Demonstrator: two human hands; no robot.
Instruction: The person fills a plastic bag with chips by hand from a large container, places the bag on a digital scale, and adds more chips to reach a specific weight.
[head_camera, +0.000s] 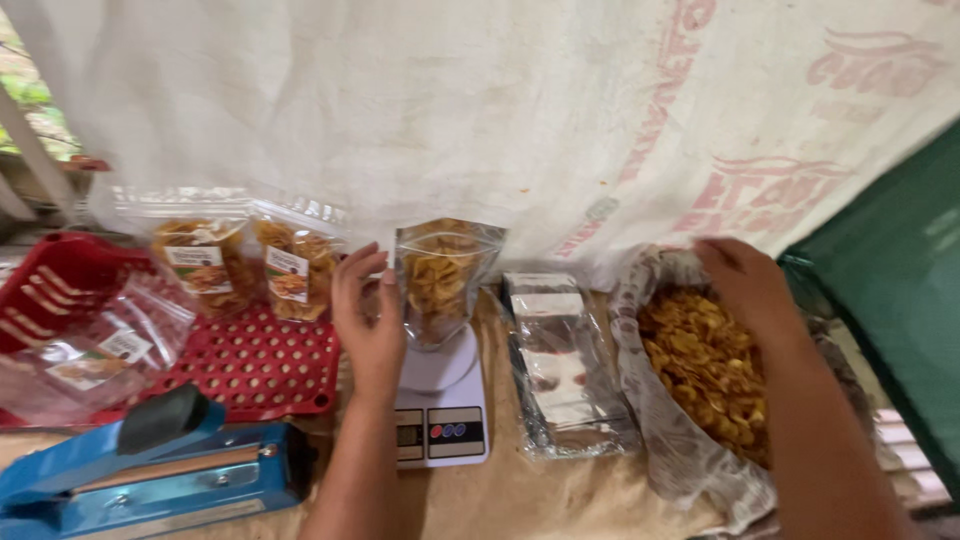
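Note:
A clear pouch of yellow chips (440, 275) stands upright on a small white kitchen scale (440, 405). My left hand (368, 315) rests against the pouch's left side, fingers curled toward it. My right hand (745, 285) reaches down into a big paper-lined container of loose chips (705, 370) at the right, fingers bent over the pile; whether it has chips in it is hidden.
A stack of empty clear and silver pouches (560, 360) lies between scale and container. Two filled labelled pouches (250, 262) stand in a red perforated tray (255, 365), with empty labelled bags (100, 350) to the left. A blue heat sealer (150, 465) sits front left. White cloth (480, 110) hangs behind.

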